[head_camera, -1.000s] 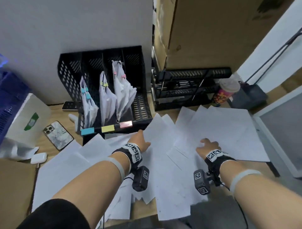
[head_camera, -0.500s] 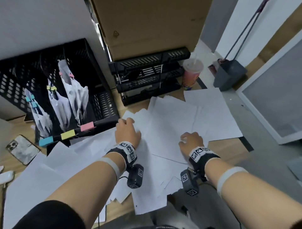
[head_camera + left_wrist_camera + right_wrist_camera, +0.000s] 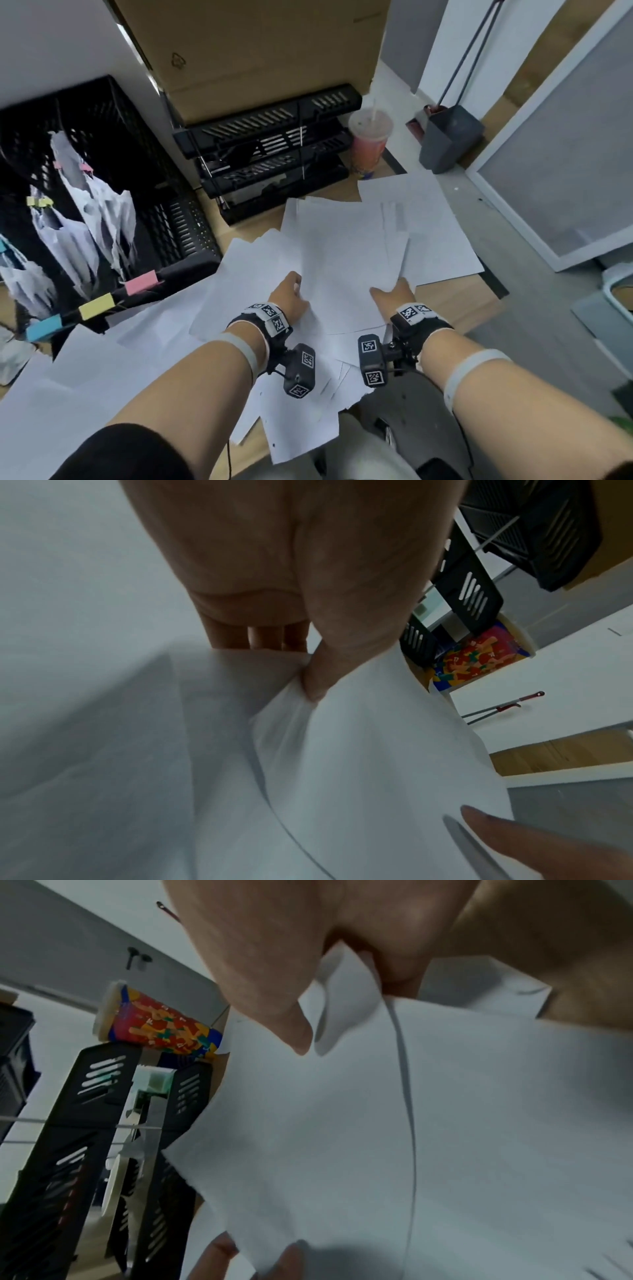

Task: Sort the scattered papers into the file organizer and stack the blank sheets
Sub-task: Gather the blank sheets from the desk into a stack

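White sheets (image 3: 346, 253) overlapping on desk (image 3: 452, 301)

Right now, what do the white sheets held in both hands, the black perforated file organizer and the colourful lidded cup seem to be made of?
White sheets: thin matte paper; they bend and crease where the left hand and right hand pinch them. Black perforated file organizer: probably moulded plastic, though coated metal is possible; slotted walls, dull sheen. Colourful lidded cup: printed body with a translucent plastic lid; the body's material is unclear.
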A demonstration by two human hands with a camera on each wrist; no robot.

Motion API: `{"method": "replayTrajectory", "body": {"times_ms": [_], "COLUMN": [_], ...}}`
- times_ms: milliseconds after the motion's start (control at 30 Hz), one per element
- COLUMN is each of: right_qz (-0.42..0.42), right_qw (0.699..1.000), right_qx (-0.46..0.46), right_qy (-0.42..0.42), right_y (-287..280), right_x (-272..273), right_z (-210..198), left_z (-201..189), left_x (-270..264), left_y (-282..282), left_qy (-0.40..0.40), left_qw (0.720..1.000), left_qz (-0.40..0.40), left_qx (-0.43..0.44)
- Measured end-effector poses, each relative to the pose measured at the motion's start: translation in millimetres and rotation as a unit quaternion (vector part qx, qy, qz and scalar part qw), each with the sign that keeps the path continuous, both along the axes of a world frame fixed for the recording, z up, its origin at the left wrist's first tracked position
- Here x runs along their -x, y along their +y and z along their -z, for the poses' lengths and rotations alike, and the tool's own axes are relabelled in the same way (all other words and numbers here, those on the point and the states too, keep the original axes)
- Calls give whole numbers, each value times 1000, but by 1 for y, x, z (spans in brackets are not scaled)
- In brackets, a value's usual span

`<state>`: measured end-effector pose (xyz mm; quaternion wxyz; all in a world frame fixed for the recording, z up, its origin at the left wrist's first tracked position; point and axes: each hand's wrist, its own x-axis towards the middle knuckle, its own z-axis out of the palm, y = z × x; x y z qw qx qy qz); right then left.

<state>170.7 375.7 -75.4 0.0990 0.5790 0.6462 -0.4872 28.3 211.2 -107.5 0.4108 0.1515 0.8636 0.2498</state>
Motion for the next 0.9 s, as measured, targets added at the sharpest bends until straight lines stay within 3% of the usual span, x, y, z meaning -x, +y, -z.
{"method": "replayTrajectory", "body": {"times_ms": [133, 233, 367, 567, 700, 800, 900], "right_qz": [-27, 4, 65, 72, 69, 23, -18], "right_qw": [999, 994, 973, 952, 962, 973, 968], "right_qx": [23, -2, -50, -102, -90, -111, -150], "right_qy": [26, 108, 216, 280, 249, 203, 200], "right_y": [-1, -11, -25, -61, -83, -95, -90], "right_x": [-2, 3, 17, 25, 24, 22, 29], "right_z": [-15, -33, -72, -112, -109, -114, -130], "left_z": [-17, -38, -78, -108, -108, -104, -100], "left_x": [11, 22, 40, 48, 42, 41, 46], "left_y": [-23, -35, -33, -43, -58, -73, -89], "left_qy": [-23, -15, 25, -27, -27, -18, -61], "left_qw": [997, 989, 964, 921, 918, 930, 952], "left_qz": [18, 24, -39, -90, -93, -88, -66], "left_qx": [-76, -146, -263, -378, -385, -356, -291]}}
